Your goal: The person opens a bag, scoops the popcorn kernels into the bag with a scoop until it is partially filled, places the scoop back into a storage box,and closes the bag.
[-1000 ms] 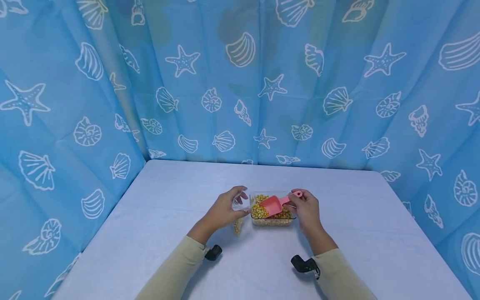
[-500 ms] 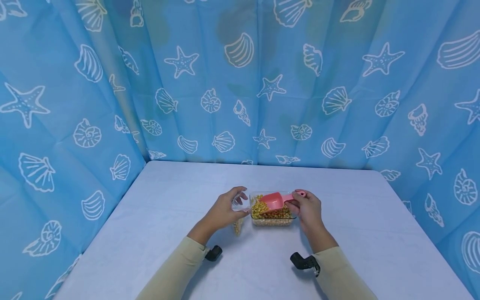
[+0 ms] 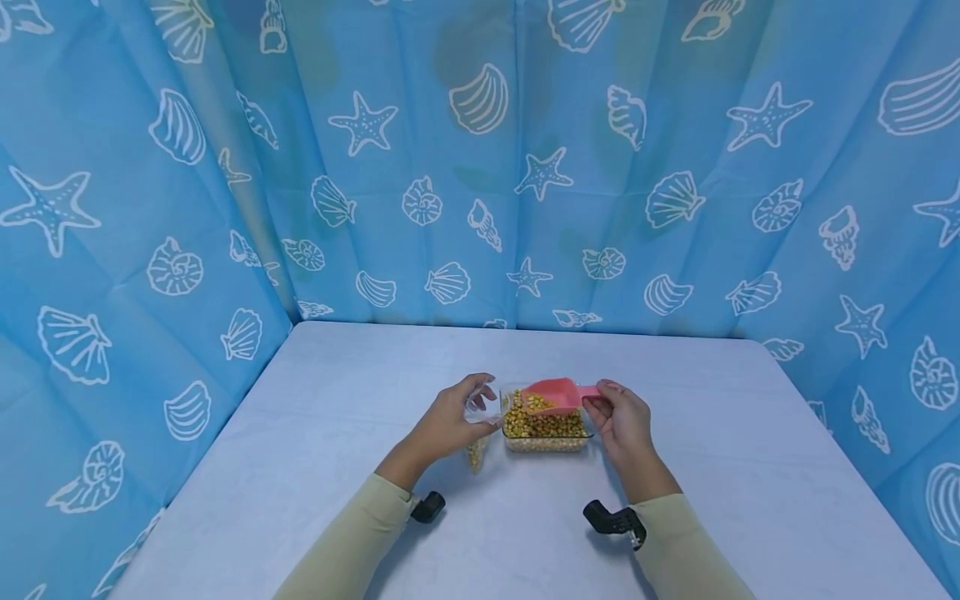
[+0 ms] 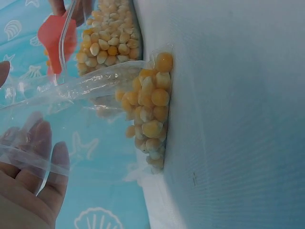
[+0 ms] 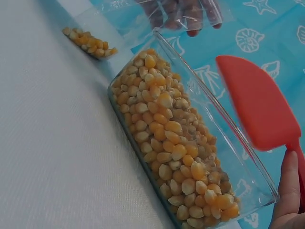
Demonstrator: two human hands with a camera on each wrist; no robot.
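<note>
At left, a person's left hand (image 3: 444,421) curves its fingers and thumb around the upper part of a clear plastic bag (image 4: 90,88), a wide, rounded grip, probably to spread the bag's limp mouth. The bag stands on the white-covered bench (image 3: 697,433), a small heap of corn kernels (image 4: 152,105) settled at its bottom, seemingly weighting it. Just right of it sits a rectangular glass container (image 5: 248,192), near enough, it seems, to make any carry short; whether the two touch is unclear. Above the container, a pink scoop (image 3: 561,394) points left toward the bag, some kernels in its blade. At right, the right hand (image 3: 628,421) pinches the scoop's handle in a narrow grip. The container's corn is glossy, yellow to amber with pale tips, piled unevenly below the rim.
</note>
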